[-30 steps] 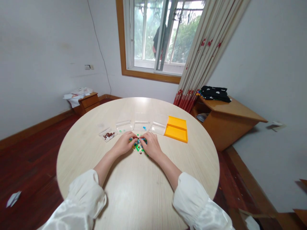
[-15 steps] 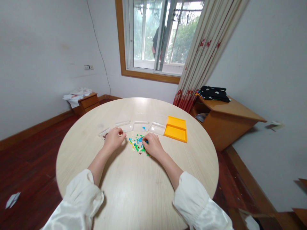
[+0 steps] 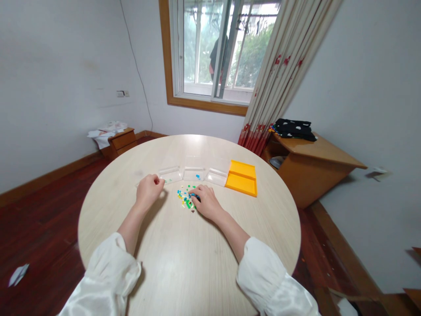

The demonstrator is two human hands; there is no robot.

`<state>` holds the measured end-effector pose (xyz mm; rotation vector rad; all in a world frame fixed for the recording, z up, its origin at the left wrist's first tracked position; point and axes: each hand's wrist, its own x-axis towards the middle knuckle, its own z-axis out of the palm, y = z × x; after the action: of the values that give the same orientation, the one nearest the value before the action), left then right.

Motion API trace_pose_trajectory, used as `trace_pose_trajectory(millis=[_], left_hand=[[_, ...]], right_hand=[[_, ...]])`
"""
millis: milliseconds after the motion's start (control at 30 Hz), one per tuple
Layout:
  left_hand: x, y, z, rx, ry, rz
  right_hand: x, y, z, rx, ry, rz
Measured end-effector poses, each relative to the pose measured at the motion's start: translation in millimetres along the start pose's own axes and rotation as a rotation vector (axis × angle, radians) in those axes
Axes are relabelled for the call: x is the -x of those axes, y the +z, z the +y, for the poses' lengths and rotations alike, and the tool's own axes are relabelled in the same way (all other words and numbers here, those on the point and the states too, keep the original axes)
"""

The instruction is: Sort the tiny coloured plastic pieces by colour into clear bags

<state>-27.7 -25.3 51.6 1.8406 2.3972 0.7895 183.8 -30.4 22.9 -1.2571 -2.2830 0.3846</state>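
A heap of small coloured bricks (image 3: 184,197) (green, blue, yellow, brown) lies on the round pale wooden table (image 3: 184,259). My right hand (image 3: 206,202) rests on the heap's right side, fingers curled in a pinch on a blue piece. My left hand (image 3: 148,188) is curled closed over the leftmost clear tray, hiding most of it; what it holds I cannot make out. Behind the heap stand clear trays: one with green bits (image 3: 171,175), one with blue bits (image 3: 194,174) and one more (image 3: 216,177).
A yellow tray (image 3: 242,177) lies right of the clear trays. A wooden desk (image 3: 312,166) with dark folded cloth stands at the right, a small cabinet with papers (image 3: 115,136) at the left wall. Curtain and window are behind the table.
My left hand left the heap and moved left and back to the leftmost clear tray. My right hand stayed at the heap, shifting slightly left.
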Motion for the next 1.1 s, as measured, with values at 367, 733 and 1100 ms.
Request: trace_pose_trajectory(millis=[367,733,1100], left_hand=[[-4.1,-9.9,-11.1,-0.072,-0.134,-0.026],[-9.2,-12.8,-22.9,-0.119,-0.184,-0.052],[-9.1,-8.2,-26.1,-0.111,-0.158,-0.021]], right_hand=[[0.4,0.0,-0.9,0.022,0.008,-0.022],[1.2,-2.1,-0.1,0.022,0.025,-0.006],[-1.1,-7.4,9.0,0.079,0.102,0.066]])
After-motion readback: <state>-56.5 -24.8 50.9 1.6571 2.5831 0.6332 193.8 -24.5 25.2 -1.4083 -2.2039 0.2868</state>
